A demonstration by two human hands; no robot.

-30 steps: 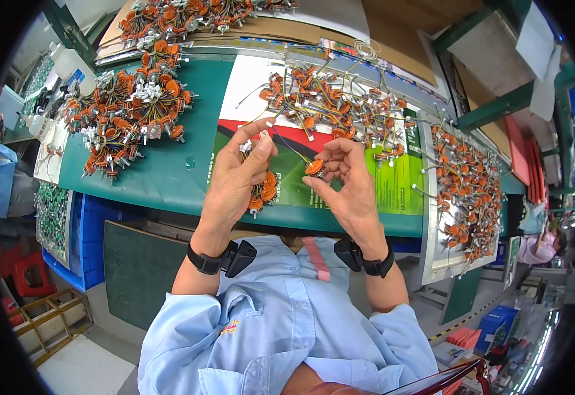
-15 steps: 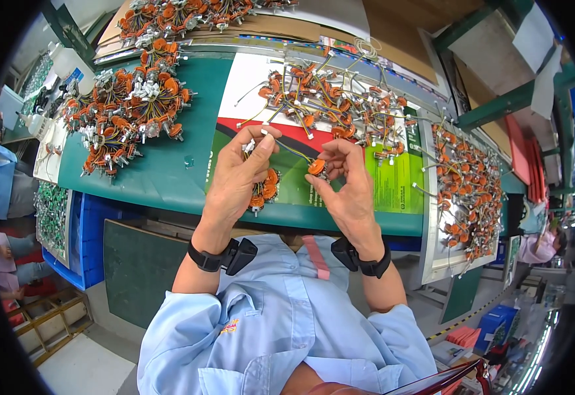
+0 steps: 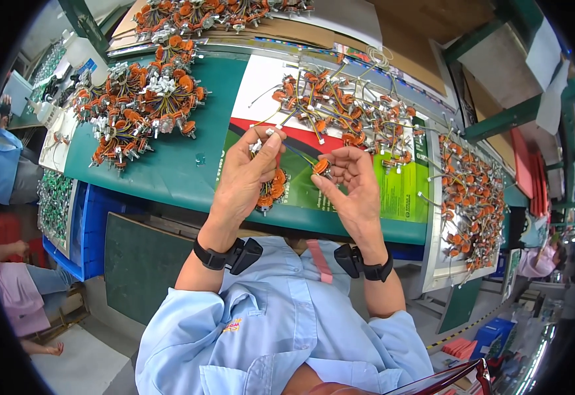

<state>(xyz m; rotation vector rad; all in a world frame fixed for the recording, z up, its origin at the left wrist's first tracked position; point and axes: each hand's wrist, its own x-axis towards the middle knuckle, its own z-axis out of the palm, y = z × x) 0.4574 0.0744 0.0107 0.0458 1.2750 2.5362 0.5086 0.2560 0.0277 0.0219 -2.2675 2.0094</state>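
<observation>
- Step in hand, as judged: gathering the lead of 1 component; the right hand (image 3: 356, 194) steadies the orange disc component (image 3: 321, 166) while the left hand (image 3: 243, 174) secures the white connector (image 3: 270, 131)
- Left grip: clamped on the white connector between thumb and forefinger; a bunch of orange discs (image 3: 275, 187) shows beneath this hand
- Right grip: clamped on the orange disc component between thumb and forefinger, other fingers loosely curled
- Location: the component is held above the printed sheet (image 3: 403, 187) on the green tabletop (image 3: 169, 164), with its lead (image 3: 305, 157) running toward the left fingertips
- Next move, as judged: calls for a firm left pinch, a light right hold and slack in the lead, so that the wires are not strained
- Difference from 1.0 s ago: the white connector, then standing above the left fingertips, now sits between them; the tabletop lies farther right in view; a co-worker's pink garment (image 3: 21, 296) shows at the left edge; the right hand holds the same component
</observation>
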